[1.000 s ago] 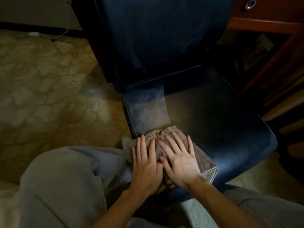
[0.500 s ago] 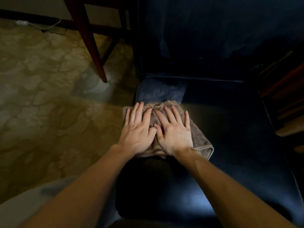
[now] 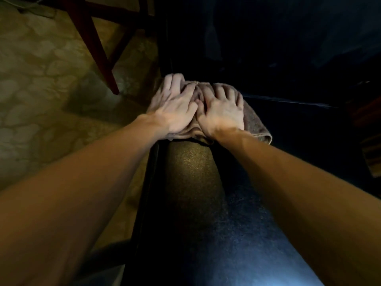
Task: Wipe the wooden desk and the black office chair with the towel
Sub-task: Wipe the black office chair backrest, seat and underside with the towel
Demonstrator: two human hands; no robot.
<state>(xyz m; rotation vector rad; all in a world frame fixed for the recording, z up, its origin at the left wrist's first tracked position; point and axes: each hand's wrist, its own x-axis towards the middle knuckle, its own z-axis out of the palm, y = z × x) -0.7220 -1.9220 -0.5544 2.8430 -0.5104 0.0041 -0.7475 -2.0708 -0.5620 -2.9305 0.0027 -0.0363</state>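
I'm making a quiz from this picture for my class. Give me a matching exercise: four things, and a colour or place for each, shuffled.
1 towel
2 chair seat
3 wooden leg
4 floor

a reddish-brown
b under left hand and right hand
c tan, stone-patterned
d black

Pairs: 1-b, 2-d, 3-a, 4-c.
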